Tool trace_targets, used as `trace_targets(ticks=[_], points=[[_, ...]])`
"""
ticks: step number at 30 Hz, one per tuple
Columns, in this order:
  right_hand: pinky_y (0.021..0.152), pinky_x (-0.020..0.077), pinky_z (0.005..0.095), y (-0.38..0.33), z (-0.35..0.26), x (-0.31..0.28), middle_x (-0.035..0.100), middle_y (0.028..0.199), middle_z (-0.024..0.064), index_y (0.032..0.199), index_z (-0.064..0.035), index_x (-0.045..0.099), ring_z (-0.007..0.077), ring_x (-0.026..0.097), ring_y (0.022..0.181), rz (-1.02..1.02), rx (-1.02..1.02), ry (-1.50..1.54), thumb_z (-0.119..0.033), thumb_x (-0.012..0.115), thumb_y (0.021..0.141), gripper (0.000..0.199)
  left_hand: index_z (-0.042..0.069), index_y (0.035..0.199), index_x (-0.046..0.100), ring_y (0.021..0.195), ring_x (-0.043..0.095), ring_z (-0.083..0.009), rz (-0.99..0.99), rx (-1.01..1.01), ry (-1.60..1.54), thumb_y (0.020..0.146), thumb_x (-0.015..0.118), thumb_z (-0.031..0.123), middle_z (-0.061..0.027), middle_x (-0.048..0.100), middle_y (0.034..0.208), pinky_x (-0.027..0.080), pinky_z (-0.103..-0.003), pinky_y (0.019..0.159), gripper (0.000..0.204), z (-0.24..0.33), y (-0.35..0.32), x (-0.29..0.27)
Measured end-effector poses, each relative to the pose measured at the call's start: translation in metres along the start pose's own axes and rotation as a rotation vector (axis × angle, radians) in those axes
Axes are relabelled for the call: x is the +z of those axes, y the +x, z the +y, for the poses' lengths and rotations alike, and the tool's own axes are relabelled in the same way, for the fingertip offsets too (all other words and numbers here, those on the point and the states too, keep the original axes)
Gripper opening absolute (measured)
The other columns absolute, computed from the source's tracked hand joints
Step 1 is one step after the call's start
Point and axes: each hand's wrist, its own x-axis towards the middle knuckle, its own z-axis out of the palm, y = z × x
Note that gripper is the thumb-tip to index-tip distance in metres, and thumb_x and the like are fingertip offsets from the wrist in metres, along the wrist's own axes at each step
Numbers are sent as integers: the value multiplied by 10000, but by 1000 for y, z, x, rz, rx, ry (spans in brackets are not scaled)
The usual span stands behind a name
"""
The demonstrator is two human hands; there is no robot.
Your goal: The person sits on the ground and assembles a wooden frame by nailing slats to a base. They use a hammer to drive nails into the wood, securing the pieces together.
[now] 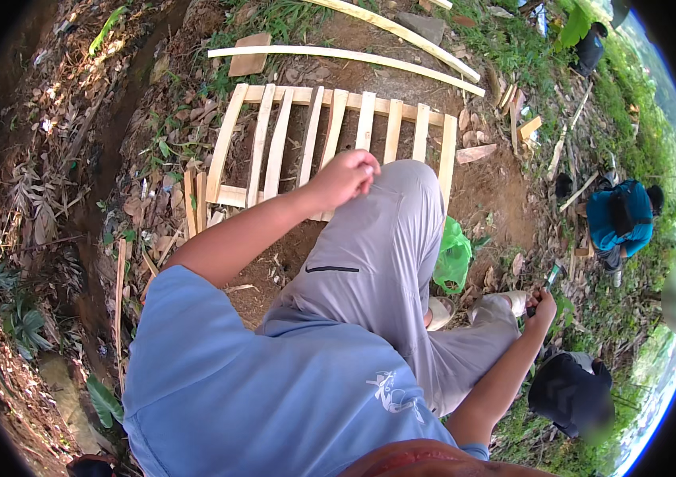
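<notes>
My left hand is raised over my left knee, its fingers curled and pinched together; nothing shows clearly between them. Just beyond it, a pale wooden slatted frame lies flat on the bare dirt, with my grey-trousered leg across its near right part. My right hand hangs low at the right next to my sandalled foot. It grips a small dark-handled tool whose tip points up; I cannot make out what kind of tool it is.
A green plastic bag lies by my leg. Two long wood strips and a short board lie past the frame. A person in blue crouches at the right; a capped person sits lower right. Leaf litter slopes on the left.
</notes>
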Motion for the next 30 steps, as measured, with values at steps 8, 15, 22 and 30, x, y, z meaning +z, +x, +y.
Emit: trace_targets(ticks=[8,15,22,30], points=[[528,416,299,-48,34,-41,539,795,22,1038,-75,519,114,456,585,64,0,216,-146,525,1124,111,-57,1106,642,1007,638,-451,907,-208,458,1095,519,484,-278,672,1027,496,-501,930,555,-142,-49,-257],[538,474,278,-32,31,-52,521,800,32,1037,-49,510,109,451,585,85,132,467,-138,469,1138,141,-147,1283,589,1114,696,-339,936,-283,508,826,893,578,-236,710,1193,546,-436,972,909,-253,-114,-337],[534,460,269,-37,41,-63,534,807,27,1047,-51,519,107,455,574,71,141,506,-132,472,1143,134,-89,1328,590,1049,742,-296,969,-294,529,843,927,366,-187,755,1180,557,-420,970,746,-213,-94,-267],[522,440,253,-25,42,-54,547,827,43,1085,-15,529,99,451,573,87,112,451,-102,497,1126,101,-79,1218,590,1033,712,-369,981,-231,585,881,887,373,-235,710,1131,535,-455,952,637,-249,-79,-288]])
